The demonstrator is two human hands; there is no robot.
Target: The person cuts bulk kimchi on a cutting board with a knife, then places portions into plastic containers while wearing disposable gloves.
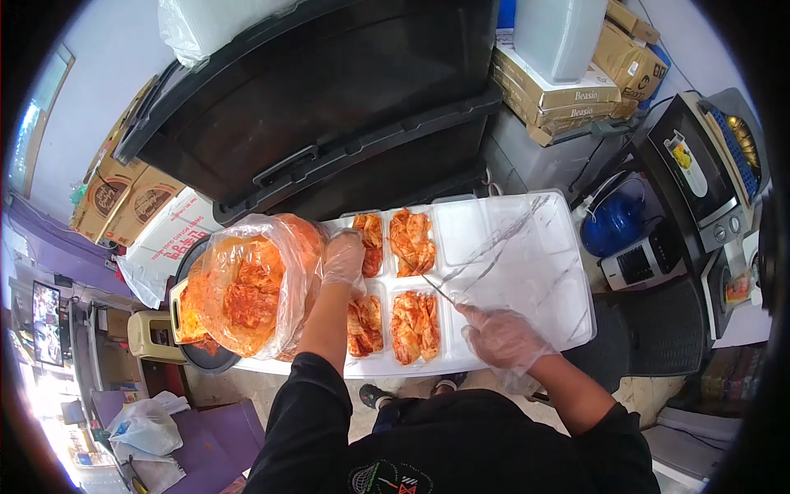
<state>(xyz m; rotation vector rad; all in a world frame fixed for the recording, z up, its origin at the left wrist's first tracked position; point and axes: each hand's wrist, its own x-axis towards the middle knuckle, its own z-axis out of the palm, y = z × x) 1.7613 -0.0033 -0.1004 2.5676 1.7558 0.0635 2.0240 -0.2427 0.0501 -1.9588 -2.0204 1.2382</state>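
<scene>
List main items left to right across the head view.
Clear plastic bag, clear-gloved left hand, lower-right red-orange meat portion, clear-gloved right hand, round blue plastic jug, black boxy microwave.

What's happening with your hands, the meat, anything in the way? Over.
Left hand at bag's edge; right hand holding thin metal tool. Four meat portions in trays. Bag bulky, close beside them.

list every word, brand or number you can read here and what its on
"Beasio": upper flat box
"Beasio": lower flat box
Too small or blurred to read surely: red print on the white box, lettering on the right-hand brown box, round marks on the left-hand brown boxes, shirt print.
</scene>
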